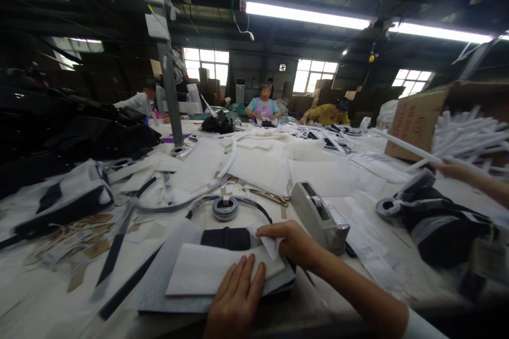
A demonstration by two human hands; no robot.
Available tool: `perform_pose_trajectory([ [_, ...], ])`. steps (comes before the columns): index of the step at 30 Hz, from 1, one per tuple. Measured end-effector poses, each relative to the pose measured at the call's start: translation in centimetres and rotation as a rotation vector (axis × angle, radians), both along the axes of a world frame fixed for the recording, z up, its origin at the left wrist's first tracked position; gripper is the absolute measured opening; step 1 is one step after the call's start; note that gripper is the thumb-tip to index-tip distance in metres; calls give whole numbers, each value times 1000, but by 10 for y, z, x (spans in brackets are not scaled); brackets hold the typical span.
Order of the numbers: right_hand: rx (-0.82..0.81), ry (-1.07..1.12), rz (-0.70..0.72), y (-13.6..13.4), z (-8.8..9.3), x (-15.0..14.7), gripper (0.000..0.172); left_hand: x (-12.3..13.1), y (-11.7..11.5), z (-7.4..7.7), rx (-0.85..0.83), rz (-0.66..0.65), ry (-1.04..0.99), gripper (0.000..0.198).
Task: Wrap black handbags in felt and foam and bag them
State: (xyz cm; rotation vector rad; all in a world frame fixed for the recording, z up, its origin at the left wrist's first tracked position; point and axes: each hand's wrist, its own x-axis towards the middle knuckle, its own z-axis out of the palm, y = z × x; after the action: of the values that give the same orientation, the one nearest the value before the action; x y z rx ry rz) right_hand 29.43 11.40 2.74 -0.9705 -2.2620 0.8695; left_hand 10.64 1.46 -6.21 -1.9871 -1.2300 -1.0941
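My left hand (236,296) lies flat with fingers stretched out on a folded white foam sheet (194,270). That sheet rests on a larger greyish foam sheet (159,288), with something dark under its edge. My right hand (294,243) pinches a raised corner of thin white sheet at the right side of the stack. Between the hands and the far edge sits a dark, flat block with a raised band across its middle (225,238). Just behind it lies a wrapped grey coil (224,208), with a black strap (254,202) curving around it.
A grey tape dispenser (320,217) stands right of my right hand. Paper tags (79,243) and a wrapped black bag (67,206) lie left. A co-worker's hand (457,169) holds a white tube near a carton (413,122). Several people work at the far side beyond a metal post (170,90).
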Motion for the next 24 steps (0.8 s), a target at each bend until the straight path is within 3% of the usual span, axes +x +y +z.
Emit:
perform_pose_trajectory([
  [5,76,-120,19,-16,-6,4,78,-1,-4,3,-36,6,33,40],
  [12,124,-273,63,-29,5,10,76,-1,-3,-1,-60,22,35,40],
  [17,96,-341,3,-37,10,14,72,0,-3,-3,-70,24,19,42],
  [21,138,-499,-63,-29,24,0,61,0,-5,2,-71,14,4,43],
  [24,212,-572,63,-12,31,-13,50,-2,-6,5,-130,16,66,40],
])
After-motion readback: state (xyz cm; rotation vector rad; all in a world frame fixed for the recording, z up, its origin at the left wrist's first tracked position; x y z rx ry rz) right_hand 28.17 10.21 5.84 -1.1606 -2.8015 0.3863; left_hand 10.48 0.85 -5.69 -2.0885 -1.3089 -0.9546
